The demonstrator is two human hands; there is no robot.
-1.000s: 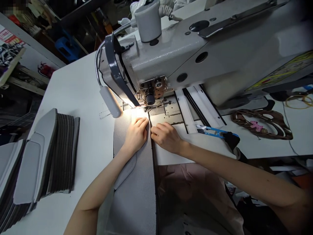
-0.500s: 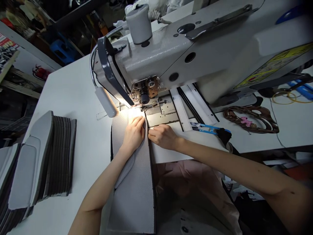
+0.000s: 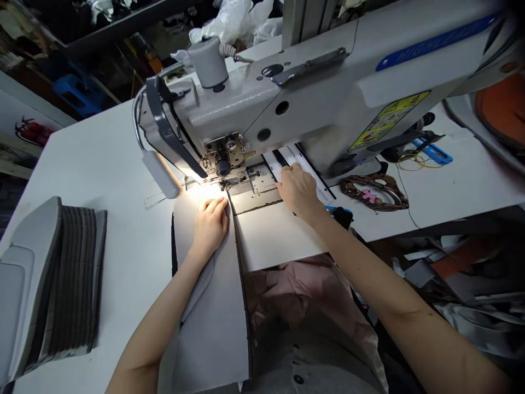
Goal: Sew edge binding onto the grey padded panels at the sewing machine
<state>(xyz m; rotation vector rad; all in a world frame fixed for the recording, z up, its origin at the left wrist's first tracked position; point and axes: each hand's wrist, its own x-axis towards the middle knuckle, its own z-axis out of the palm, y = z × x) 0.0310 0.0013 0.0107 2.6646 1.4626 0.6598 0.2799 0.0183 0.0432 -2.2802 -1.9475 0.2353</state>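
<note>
Under the lit needle area of the grey sewing machine (image 3: 246,98) lies a long light-grey fabric piece (image 3: 217,328) with dark edges. My left hand (image 3: 211,221) rests on its upper part, close to the needle, fingers pressed together; any fabric pinched between them is hidden. To the right, my right hand (image 3: 298,189) is over the white strips with black lines (image 3: 318,180) beside the metal plate. Its fingers are curled, and their tips and anything they hold are too small to make out.
A stack of grey padded pieces (image 3: 74,279) stands on the white table (image 3: 123,164) at the left. A brown hair clip (image 3: 375,192), blue snips (image 3: 340,212) and a blue tool (image 3: 435,152) lie right. The lamp (image 3: 162,174) hangs by the needle.
My right hand has left the fabric's right edge and moved up and right onto the white strips. My left hand stays on the fabric. The camera view has shifted right.
</note>
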